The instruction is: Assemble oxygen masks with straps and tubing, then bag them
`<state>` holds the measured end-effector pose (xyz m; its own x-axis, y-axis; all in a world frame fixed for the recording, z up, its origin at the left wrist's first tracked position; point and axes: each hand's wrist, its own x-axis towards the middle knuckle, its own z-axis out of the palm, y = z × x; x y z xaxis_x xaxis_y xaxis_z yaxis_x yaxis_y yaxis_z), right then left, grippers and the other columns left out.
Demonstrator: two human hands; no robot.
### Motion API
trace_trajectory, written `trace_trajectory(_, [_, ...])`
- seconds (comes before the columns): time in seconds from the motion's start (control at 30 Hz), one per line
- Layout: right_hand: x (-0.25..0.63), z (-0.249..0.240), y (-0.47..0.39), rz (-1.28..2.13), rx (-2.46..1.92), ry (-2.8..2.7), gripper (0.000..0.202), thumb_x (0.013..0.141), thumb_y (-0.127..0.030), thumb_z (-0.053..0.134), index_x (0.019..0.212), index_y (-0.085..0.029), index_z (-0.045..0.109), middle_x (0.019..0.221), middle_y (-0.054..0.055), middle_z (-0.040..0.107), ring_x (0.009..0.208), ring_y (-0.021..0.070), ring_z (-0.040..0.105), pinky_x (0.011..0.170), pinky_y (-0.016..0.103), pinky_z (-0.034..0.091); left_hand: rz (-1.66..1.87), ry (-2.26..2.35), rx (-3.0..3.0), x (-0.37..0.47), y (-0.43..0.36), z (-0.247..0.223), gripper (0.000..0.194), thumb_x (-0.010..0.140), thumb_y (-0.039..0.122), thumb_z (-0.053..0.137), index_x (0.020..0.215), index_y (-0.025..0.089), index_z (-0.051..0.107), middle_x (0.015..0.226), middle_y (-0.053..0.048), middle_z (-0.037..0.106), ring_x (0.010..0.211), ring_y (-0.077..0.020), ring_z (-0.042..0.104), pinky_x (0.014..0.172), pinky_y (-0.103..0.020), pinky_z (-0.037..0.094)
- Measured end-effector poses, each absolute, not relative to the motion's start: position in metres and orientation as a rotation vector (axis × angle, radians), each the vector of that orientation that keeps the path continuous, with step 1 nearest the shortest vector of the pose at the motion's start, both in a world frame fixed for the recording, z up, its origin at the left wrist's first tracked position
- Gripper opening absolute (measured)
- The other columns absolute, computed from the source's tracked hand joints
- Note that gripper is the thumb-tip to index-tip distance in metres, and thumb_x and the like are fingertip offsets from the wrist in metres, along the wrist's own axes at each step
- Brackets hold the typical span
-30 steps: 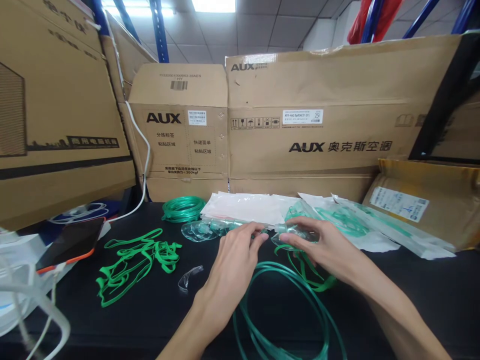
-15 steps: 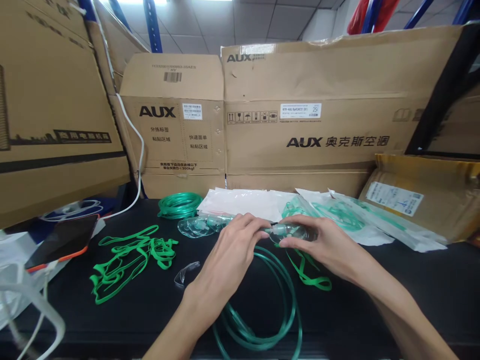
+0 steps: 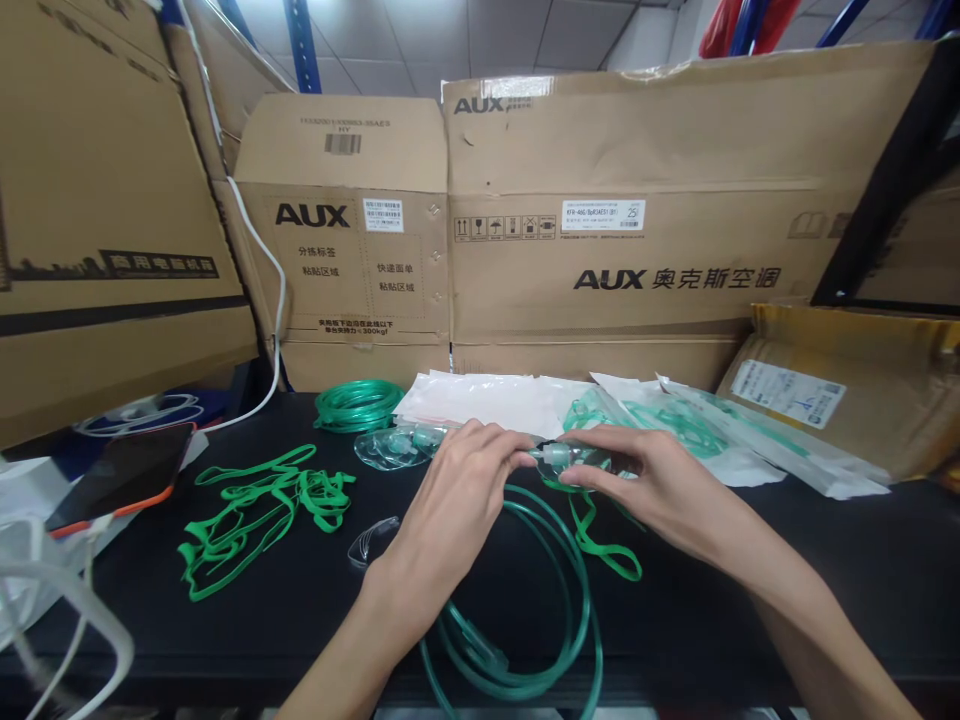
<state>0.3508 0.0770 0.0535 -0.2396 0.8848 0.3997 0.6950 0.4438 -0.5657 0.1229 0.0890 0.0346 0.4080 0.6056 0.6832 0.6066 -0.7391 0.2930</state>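
My left hand (image 3: 469,480) is closed over a small clear connector piece, its fingertips mostly hiding it. Thumb and fingers of my right hand (image 3: 637,465) pinch a clear plastic part (image 3: 559,455) with a pale green end, which meets the tip of my left fingers. A coil of green tubing (image 3: 581,610) lies on the table below both hands. From under my right hand trails a green elastic strap (image 3: 607,555). Another clear mask-like piece (image 3: 397,446) rests to the left of my left hand.
Green straps (image 3: 262,510), a clear bent piece (image 3: 371,543) and coiled green tubing (image 3: 358,404) lie left. A phone (image 3: 124,480) is at far left. White packets (image 3: 487,398), bagged tubing (image 3: 679,425) and a brown parcel (image 3: 847,380) stand behind, before AUX cartons (image 3: 600,250).
Both hands stay together with little movement. The green strap under my right hand has shifted slightly left, and the view has tilted a little.
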Motion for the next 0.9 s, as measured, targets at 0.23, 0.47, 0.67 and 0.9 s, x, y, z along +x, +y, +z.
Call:
trace_trajectory(0.23, [0.349, 0.058, 0.075, 0.235, -1.152, -2.059, 0.036, 0.089, -0.049, 0.075, 0.116, -0.026, 0.079, 0.116, 0.005, 0.08, 0.108, 0.0294, 0.072, 0.094, 0.04, 0.053, -1.282, -1.136, -2.627, 0.123, 0.086, 0.037, 0.019, 0.102, 0.005, 0.049, 0.102, 0.021, 0.059, 0.098, 0.0, 0.068, 0.094, -0.0189, 0.058, 0.089, -0.035, 0.043])
trace_trajectory(0.47, [0.353, 0.062, 0.07, 0.398, -1.221, -2.041, 0.033, 0.089, -0.052, 0.072, 0.111, -0.029, 0.08, 0.115, 0.003, 0.079, 0.106, 0.0307, 0.071, 0.09, 0.039, 0.054, -1.285, -1.088, -2.606, 0.13, 0.081, 0.037, 0.018, 0.1, 0.003, 0.054, 0.096, 0.022, 0.054, 0.097, 0.001, 0.064, 0.094, -0.0191, 0.056, 0.089, -0.035, 0.04])
trace_trajectory(0.67, [0.352, 0.066, 0.07, 0.573, -1.266, -1.992, 0.032, 0.091, -0.053, 0.067, 0.094, -0.024, 0.079, 0.071, 0.001, 0.07, 0.07, 0.0227, 0.064, 0.063, 0.031, 0.048, -1.223, -1.077, -2.553, 0.133, 0.078, 0.039, 0.017, 0.1, 0.004, 0.052, 0.095, 0.021, 0.052, 0.095, 0.0, 0.061, 0.091, -0.0195, 0.054, 0.086, -0.035, 0.038])
trace_trajectory(0.9, [0.344, 0.071, 0.064, 0.823, -1.227, -1.936, 0.044, 0.095, -0.058, 0.058, 0.072, -0.022, 0.067, 0.059, -0.002, 0.056, 0.059, 0.0169, 0.055, 0.06, 0.028, 0.04, -1.186, -1.145, -2.556, 0.127, 0.076, 0.044, 0.013, 0.102, 0.01, 0.056, 0.101, 0.022, 0.059, 0.099, 0.001, 0.067, 0.096, -0.0198, 0.059, 0.089, -0.037, 0.039])
